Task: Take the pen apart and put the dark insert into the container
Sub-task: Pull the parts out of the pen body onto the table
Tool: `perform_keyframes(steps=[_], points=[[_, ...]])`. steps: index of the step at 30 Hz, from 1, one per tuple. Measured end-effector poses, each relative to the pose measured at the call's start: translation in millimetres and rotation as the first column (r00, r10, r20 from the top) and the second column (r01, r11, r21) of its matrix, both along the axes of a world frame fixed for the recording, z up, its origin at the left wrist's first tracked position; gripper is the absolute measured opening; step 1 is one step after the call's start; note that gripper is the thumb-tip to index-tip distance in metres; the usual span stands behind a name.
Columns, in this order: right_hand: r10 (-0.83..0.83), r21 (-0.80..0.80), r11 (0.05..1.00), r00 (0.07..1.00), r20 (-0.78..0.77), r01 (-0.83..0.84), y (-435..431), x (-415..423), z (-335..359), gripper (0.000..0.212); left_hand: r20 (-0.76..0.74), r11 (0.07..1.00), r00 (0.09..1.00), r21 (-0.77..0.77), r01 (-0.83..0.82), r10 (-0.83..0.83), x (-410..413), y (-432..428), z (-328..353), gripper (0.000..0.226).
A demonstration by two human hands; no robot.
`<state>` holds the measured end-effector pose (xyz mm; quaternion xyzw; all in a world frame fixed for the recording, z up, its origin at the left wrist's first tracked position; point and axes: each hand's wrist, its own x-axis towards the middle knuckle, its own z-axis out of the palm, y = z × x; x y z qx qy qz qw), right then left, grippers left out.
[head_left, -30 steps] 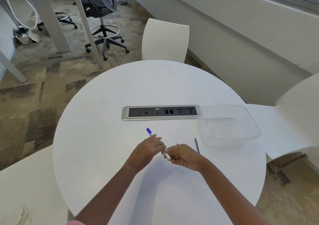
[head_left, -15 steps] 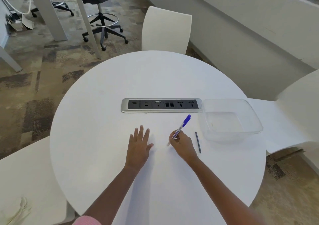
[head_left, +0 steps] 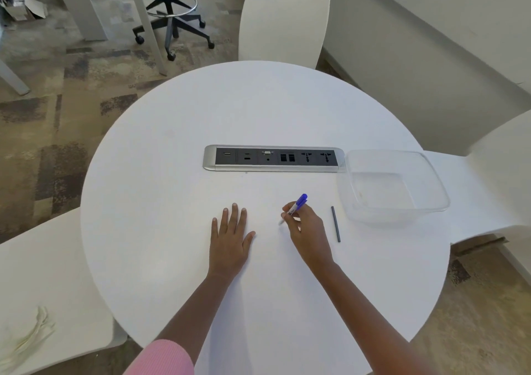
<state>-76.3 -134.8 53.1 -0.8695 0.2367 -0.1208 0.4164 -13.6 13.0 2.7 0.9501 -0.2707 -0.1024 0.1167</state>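
My right hand [head_left: 306, 226] holds a white pen with a blue cap [head_left: 296, 204], tilted, its tip touching the round white table [head_left: 172, 188]. The blue cap end points up and to the right. My left hand [head_left: 231, 232] lies flat on the table with fingers spread, holding nothing, a short way left of the pen. A thin dark insert [head_left: 335, 224] lies on the table just right of my right hand, apart from it. A clear plastic container [head_left: 428, 199] stands at the table's right edge, beyond the insert, with nothing visible inside.
A silver socket strip [head_left: 273, 159] is set into the table's middle, behind my hands. White chairs stand at the far side [head_left: 283, 21], right [head_left: 497, 179] and near left [head_left: 43, 274]. An office stool [head_left: 172, 18] and desk legs stand on the carpet beyond.
A second ago both hands held the pen together. My left hand has let go and lies flat on the table; my right hand has turned the pen so its cap points up-right.
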Motion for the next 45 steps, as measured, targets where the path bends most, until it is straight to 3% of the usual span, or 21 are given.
perform_keyframes(steps=[3,6,11,15,36,40,45], points=[[0.016,-0.030,0.999,1.000,-0.006,-0.016,2,0,1,0.013,0.029,1.000,1.000,-0.015,0.006,-0.005,-1,-1,-3,0.058],[0.023,-0.036,0.999,0.998,-0.057,-0.025,2,0,1,0.013,0.052,0.999,0.999,-0.038,0.008,-0.006,-2,0,-5,0.056],[-0.018,-0.051,0.998,0.999,0.035,0.020,3,-4,5,0.013,0.056,0.999,0.998,-0.047,-0.002,0.004,-1,0,-6,0.056],[-0.007,-0.047,0.999,1.000,0.002,0.007,4,-8,5,0.014,0.054,0.999,0.998,-0.051,-0.010,0.013,-1,1,-8,0.057],[-0.063,0.002,0.998,0.952,0.299,0.065,-24,12,75,0.010,0.109,0.992,0.994,-0.126,-0.016,0.029,0,2,-19,0.050],[-0.053,-0.001,0.998,0.967,0.249,0.055,-23,15,73,0.014,0.118,0.993,0.993,-0.121,-0.011,0.026,0,2,-20,0.050],[0.002,-0.064,0.998,1.000,0.027,0.000,-11,17,51,0.024,0.113,0.991,0.993,-0.137,-0.010,0.026,0,2,-20,0.052]])
